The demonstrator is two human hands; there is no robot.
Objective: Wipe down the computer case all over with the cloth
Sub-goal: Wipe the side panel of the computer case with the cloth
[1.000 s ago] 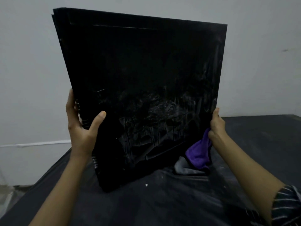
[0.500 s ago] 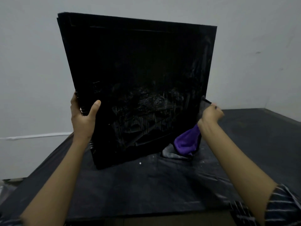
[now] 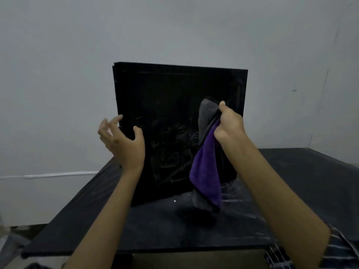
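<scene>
The computer case (image 3: 165,98) stands upright on the dark-covered table (image 3: 291,171), toward its far left, with the broad side panel facing the person and a pale wall (image 3: 174,26) behind. The right hand (image 3: 228,125) grips the cloth (image 3: 206,171) bunched at its top, fingers closed round it. The purple-and-grey length hangs loose in front of the panel's right part, its tail down near the table. The left hand (image 3: 124,140) is at the case's left edge, fingers (image 3: 114,120) spread and loosely curled and thumb against the panel, clamping nothing as far as I can see.

To my eye the wipe of this panel is about to start. A dangling cloth would only flick at the dust, so it would do better folded into a flat pad under the palm. The left hand ought to brace that left edge firmly, since a tall case on a narrow base may rock or slide on the slick cover when pushed. Pale smears (image 3: 174,136) cloud the lower middle. Overlapping strokes from the top down should carry them off rather than spread them.
</scene>
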